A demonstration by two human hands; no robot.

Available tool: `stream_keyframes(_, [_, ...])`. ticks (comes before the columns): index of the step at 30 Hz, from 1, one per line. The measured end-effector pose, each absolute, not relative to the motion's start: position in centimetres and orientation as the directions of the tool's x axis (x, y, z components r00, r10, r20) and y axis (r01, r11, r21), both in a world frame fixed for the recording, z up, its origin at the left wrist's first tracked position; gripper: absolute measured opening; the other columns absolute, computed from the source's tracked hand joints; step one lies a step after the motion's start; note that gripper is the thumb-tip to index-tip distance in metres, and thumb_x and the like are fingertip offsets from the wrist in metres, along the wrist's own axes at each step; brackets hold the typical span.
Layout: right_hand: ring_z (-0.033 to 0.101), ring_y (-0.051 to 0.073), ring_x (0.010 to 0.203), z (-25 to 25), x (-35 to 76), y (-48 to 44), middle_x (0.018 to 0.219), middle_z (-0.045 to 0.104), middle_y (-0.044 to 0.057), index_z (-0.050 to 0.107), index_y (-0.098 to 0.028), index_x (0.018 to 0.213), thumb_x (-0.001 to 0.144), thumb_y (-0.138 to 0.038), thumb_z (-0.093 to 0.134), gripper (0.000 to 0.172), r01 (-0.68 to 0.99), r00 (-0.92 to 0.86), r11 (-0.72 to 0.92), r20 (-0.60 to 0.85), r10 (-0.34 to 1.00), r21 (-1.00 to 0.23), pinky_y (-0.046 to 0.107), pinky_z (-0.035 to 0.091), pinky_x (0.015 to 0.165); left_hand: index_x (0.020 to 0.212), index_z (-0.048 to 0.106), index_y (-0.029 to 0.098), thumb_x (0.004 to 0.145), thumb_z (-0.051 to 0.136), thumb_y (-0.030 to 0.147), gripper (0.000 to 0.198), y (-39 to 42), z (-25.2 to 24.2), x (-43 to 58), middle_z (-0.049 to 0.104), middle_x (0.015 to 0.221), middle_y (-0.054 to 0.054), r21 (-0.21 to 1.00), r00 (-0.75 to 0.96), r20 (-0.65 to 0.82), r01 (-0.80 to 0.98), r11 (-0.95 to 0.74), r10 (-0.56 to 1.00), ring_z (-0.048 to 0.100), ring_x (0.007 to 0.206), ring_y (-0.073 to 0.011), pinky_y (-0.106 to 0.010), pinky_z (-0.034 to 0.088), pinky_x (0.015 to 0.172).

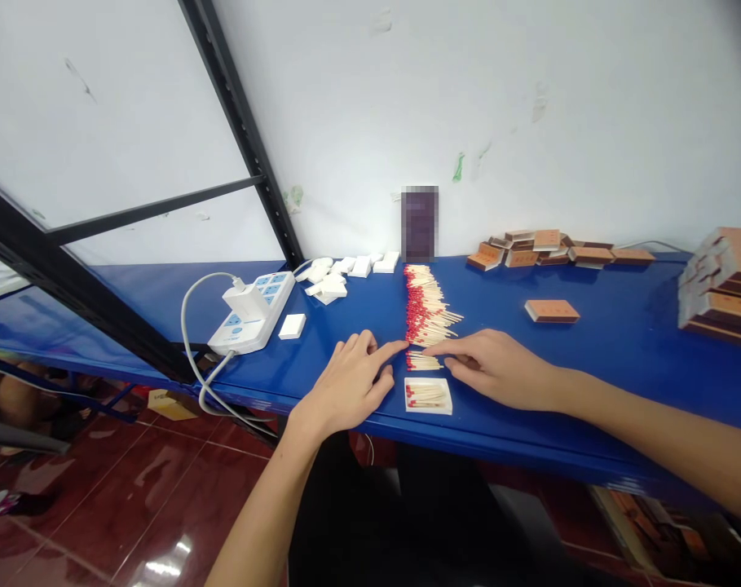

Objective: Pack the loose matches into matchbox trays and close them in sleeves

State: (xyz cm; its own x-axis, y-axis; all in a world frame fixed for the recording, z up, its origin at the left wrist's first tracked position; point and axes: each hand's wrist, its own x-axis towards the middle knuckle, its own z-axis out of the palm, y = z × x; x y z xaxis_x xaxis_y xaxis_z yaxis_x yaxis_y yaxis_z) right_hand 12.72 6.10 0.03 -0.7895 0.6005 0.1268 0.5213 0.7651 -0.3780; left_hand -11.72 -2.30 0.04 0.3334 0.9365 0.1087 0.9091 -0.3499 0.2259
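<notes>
A long row of red-tipped matches [425, 310] lies on the blue table, heads to the left. My left hand [351, 379] rests beside it with the index fingertip at the red heads. From the other side, my right hand [505, 368] points its index finger at the bare stick ends. Both hands hold nothing that I can see, and their thumbs stand apart from the index fingers. Between the fingertips and the table's front, a small separate group of matches [425, 360] lies flat. Just below it sits a white matchbox tray [448, 398] with several matches in it.
White trays [361, 267] are scattered at the back left, near a power strip [266, 314] with a plug and cable. A single brown matchbox sleeve [552, 311] lies at right. More sleeves [547, 244] are heaped behind, and stacked boxes [728, 281] stand far right.
</notes>
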Motion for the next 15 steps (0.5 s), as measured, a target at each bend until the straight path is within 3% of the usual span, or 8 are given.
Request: stream_keyframes(15, [0.055,0.016,0.058,0.08,12.80,5.89,0.065,0.064,0.001,0.069,-0.019,0.129,0.095,-0.025,0.043,0.043,0.535,-0.775,0.748,0.126,0.620,-0.393,0.027,0.036,0.060,0.145,0.046,0.034,0.104,0.034,0.032,0.043,-2.15,0.05,-11.75,0.049,0.108,-0.006,0.242,0.336,0.101,0.904,-0.351,0.936,0.049,0.099,-0.0244,-0.043,0.042,0.092])
